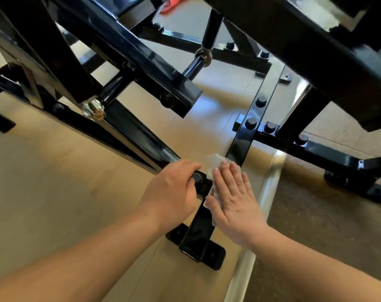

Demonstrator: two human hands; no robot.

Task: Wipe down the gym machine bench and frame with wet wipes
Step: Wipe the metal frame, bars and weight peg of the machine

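The black steel frame (141,136) of the gym machine fills the view, its beams crossing low over the floor. My left hand (174,190) grips the lower end of a slanting bar, fingers curled over it beside a bolt head. My right hand (233,199) lies flat with straight fingers, pressing a white wet wipe (215,161) against the frame's low crossbar; the wipe's edge shows beyond the fingertips and by the thumb. A short black post with a foot plate (196,238) stands just below both hands. The bench is not in view.
A tan floor mat (54,192) lies under the frame, edged on the right by a metal strip (265,203); darker carpet (316,236) lies beyond it. Bolted crossbars (255,123) and another foot (359,188) sit to the right. Heavy beams (316,51) hang overhead.
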